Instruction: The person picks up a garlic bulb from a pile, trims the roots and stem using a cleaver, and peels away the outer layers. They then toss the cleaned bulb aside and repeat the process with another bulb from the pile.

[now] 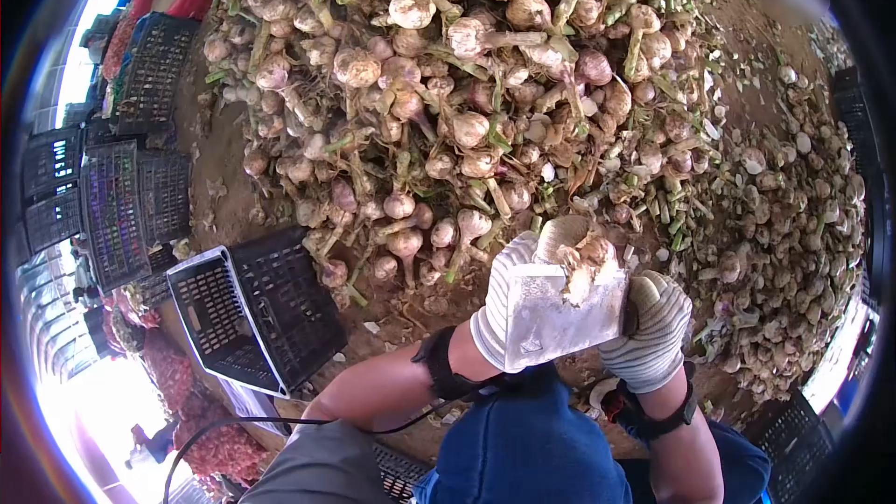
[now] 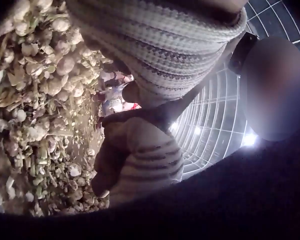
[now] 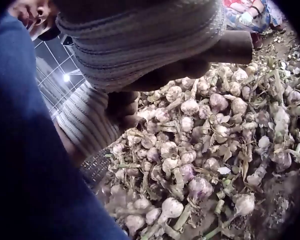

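Both hands wear white ribbed knit gloves and are close together in front of the body. My right hand (image 1: pixel 653 329) grips a cleaver with a broad rectangular metal blade (image 1: pixel 565 322). The round end of its handle (image 3: pixel 237 47) sticks out past the glove in the right wrist view. My left hand (image 1: pixel 509 285) holds a garlic bulb (image 1: pixel 593 257) at the blade's upper edge; the blade hides part of this hand. In the left wrist view the left glove (image 2: pixel 160 47) fills the top, with the other glove (image 2: pixel 150 160) below it.
A large heap of garlic bulbs with stems (image 1: pixel 467 126) lies ahead. Another garlic pile (image 1: pixel 784 252) spreads at the right. A black plastic crate (image 1: pixel 285 303) lies tipped on the ground at the left, with stacked crates (image 1: pixel 112 210) and red mesh sacks (image 1: pixel 210 439) beyond.
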Demonstrator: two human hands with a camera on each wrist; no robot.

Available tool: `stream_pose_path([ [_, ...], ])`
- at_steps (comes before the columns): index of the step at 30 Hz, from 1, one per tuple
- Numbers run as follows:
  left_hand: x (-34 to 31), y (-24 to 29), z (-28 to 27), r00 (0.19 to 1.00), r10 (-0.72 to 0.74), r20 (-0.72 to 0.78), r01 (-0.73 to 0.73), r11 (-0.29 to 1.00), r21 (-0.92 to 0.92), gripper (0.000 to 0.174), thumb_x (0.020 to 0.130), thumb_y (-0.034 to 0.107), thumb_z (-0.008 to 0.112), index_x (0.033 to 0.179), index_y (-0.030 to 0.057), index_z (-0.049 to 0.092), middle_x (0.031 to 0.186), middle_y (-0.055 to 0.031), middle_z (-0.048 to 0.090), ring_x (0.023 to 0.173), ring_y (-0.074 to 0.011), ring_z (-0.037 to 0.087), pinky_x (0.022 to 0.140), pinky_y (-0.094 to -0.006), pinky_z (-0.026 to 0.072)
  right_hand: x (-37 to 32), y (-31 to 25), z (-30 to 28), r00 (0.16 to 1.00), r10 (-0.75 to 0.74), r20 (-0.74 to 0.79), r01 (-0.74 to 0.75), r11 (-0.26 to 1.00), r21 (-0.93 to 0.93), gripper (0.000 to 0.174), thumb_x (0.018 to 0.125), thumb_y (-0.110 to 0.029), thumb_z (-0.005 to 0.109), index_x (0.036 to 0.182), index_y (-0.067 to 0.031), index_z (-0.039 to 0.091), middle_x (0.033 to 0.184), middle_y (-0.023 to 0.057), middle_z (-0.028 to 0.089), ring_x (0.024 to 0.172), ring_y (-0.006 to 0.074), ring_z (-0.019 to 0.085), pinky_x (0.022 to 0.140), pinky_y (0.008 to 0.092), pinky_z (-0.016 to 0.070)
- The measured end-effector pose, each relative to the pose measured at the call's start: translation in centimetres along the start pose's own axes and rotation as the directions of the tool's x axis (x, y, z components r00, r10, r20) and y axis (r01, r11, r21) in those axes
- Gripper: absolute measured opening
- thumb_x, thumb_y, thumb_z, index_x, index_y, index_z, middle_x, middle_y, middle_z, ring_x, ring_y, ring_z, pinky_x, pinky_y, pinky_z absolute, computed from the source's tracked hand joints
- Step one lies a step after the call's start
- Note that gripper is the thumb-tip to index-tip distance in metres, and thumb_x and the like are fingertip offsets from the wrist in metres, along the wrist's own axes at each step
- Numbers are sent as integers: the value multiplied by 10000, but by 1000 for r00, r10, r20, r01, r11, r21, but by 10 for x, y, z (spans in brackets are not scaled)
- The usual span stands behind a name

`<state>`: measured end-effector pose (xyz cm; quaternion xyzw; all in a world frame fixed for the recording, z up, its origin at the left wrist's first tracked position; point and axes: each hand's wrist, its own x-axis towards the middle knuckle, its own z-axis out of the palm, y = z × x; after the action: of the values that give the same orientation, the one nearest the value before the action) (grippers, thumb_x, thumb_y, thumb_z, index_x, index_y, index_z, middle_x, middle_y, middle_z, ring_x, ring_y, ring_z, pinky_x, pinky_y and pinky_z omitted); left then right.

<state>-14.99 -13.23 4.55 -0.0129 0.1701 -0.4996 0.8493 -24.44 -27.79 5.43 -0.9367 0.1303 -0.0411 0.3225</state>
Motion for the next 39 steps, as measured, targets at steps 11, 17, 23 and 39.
stream_pose_path([
  [11, 9, 17, 15, 809, 425, 407, -96, -587, 804, 658, 618, 75, 821, 1134, 70, 413, 927, -70, 582, 806, -171, 598, 721, -293, 510, -42, 115, 28, 744, 658, -116, -561, 710, 426, 96, 759, 47, 540, 815, 0, 602, 726, 37, 622, 679, 73, 523, 629, 245, 460],
  [17, 25, 19, 22, 829, 421, 368, -68, -578, 813, 773, 585, 273, 900, 1170, 52, 446, 1144, -93, 483, 1026, -184, 513, 902, -352, 450, -61, 68, 36, 786, 616, -45, -492, 668, 558, 78, 797, 8, 592, 857, -4, 639, 721, 25, 634, 659, 68, 568, 590, 237, 464],
  [23, 21, 24, 20, 965, 261, -20, -148, 609, 779, 597, 699, -18, 784, 1175, 84, 439, 1121, -57, 570, 1068, -179, 575, 885, -299, 491, -29, 8, 25, 828, 553, 92, -461, 579, 672, 109, 762, 20, 595, 847, -21, 651, 726, 1, 623, 627, 79, 549, 595, 229, 449],
  [39, 12, 26, 21, 976, 211, -50, -126, 738, 662, 613, 718, -74, 737, 1218, 69, 411, 1225, -139, 557, 1122, -262, 564, 926, -392, 492, -3, -9, 44, 832, 553, 46, -364, 480, 798, 128, 751, 0, 592, 876, -21, 609, 744, 13, 630, 653, 82, 572, 596, 225, 468],
])
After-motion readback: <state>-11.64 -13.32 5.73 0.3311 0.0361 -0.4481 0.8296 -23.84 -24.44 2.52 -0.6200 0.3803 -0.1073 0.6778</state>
